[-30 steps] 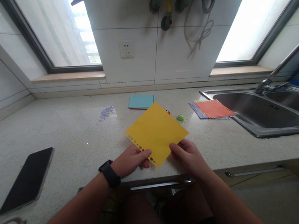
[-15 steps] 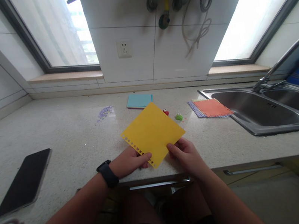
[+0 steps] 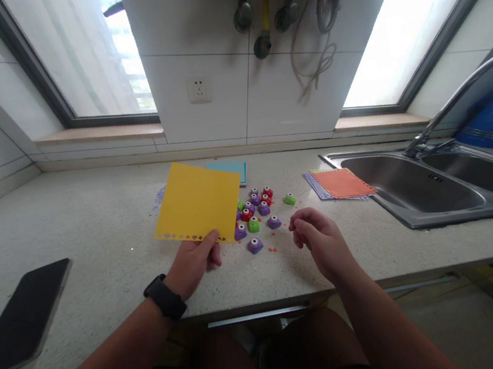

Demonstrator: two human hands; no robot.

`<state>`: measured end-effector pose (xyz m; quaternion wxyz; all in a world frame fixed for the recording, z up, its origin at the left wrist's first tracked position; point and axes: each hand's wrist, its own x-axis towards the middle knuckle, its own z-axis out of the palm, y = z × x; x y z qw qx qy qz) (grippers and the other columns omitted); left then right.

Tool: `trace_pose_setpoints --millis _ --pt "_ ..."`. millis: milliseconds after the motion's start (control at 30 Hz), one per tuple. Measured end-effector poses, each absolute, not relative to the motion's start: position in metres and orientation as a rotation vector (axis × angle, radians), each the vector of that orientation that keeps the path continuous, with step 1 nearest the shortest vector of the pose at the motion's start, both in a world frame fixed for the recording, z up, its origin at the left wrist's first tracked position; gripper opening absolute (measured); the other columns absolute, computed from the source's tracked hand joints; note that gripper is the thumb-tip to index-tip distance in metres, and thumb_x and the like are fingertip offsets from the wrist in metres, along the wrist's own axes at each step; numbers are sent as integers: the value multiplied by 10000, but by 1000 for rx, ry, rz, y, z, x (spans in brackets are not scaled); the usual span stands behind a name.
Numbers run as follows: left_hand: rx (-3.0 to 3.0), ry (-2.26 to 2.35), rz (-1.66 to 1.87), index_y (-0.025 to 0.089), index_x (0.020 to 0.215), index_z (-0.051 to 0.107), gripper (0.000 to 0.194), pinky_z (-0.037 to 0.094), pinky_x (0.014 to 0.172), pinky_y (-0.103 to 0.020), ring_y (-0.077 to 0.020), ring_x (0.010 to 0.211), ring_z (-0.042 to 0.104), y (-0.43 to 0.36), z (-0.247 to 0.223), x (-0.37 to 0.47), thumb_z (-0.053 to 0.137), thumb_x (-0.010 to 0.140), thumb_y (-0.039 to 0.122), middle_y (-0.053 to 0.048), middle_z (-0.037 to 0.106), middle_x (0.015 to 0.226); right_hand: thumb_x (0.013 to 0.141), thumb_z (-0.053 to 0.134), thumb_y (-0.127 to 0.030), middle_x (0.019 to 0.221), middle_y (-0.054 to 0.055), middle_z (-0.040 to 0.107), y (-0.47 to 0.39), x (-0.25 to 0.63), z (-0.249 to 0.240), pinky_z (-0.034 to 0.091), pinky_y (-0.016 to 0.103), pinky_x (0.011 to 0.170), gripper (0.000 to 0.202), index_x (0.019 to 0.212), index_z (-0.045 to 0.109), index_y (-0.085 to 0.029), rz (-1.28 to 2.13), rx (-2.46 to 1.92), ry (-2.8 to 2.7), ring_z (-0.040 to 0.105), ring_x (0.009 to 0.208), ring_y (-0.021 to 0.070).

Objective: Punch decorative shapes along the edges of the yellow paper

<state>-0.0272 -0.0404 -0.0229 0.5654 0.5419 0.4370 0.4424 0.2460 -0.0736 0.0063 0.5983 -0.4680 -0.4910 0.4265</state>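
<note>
My left hand (image 3: pixel 200 260) pinches a yellow sheet of paper (image 3: pixel 200 201) by its lower edge, thumb on top. A row of small punched shapes runs along that edge. My right hand (image 3: pixel 318 238) hovers over the counter with curled fingers; whether anything tiny is between them I cannot make out. Between the hands sit several small craft punches in purple, red and green, among them a purple punch (image 3: pixel 255 245) at the front and a green punch (image 3: pixel 290 199) apart on the right. The sheet hides part of the group. Orange paper bits (image 3: pixel 272 249) lie nearby.
A light blue stack of paper (image 3: pixel 229 168) lies partly behind the yellow sheet. Orange and purple punched sheets (image 3: pixel 347 183) rest beside the steel sink (image 3: pixel 417 198). Purple confetti (image 3: pixel 158 198) lies at the left. A black tablet (image 3: pixel 19 317) is at the far left.
My right hand has let go of the yellow sheet and moved right. My left hand has swung the sheet left and turned it, uncovering the punches.
</note>
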Motion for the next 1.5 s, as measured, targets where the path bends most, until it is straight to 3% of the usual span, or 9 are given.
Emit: trace_pose_setpoints --millis 167,300,500,667,1000,1233,1367,1500 --pt "1272 1073 1044 183 511 549 544 336 495 -264 -110 463 428 -41 -22 -26 539 936 522 16 512 469 904 604 -307 817 30 670 -44 257 37 444 309 611 145 1006 641 -211 594 -1392 -1806 567 650 156" --pt "1278 1086 1015 187 491 539 565 344 515 -271 -116 473 434 -44 -17 -25 531 933 538 12 509 466 903 561 -184 907 45 711 -18 250 62 442 325 690 139 985 668 -221 324 -1406 -2267 600 742 178" --pt "1258 1103 1020 195 502 522 552 330 505 -277 -121 468 426 -45 -14 -23 534 926 548 18 494 467 895 590 -163 986 66 732 17 221 72 448 332 789 169 993 719 -213 320 -1145 -2760 638 900 211" --pt "1239 1118 1039 198 495 509 559 326 503 -276 -120 464 421 -45 -13 -22 522 933 545 23 481 460 839 727 -335 915 70 731 32 196 64 453 341 795 187 970 757 -205 409 -944 -2925 637 902 236" --pt "1188 1170 992 208 465 509 570 324 509 -283 -122 453 416 -43 -12 -20 493 936 530 17 478 439 845 743 -280 974 74 706 30 211 45 455 371 880 148 969 735 -199 519 -808 -2751 622 957 227" --pt "1228 1229 979 218 447 498 595 356 539 -294 -135 474 433 -44 -10 -21 468 947 538 13 475 439 849 744 -375 908 38 671 30 221 33 493 301 677 258 976 600 -202 1074 -930 -2086 600 755 149" --pt "1226 1226 1002 222 446 495 600 355 533 -295 -138 473 430 -44 -10 -21 464 950 546 14 471 438 821 782 -323 919 17 625 28 211 28 503 278 697 305 993 556 -211 1308 -756 -1830 602 793 130" --pt "1228 1246 1020 222 441 492 605 355 539 -296 -138 472 423 -45 -10 -22 465 950 546 16 456 429 801 803 -262 976 3 624 26 205 28 518 272 776 450 1183 564 -256 1455 -598 -1695 627 868 123"
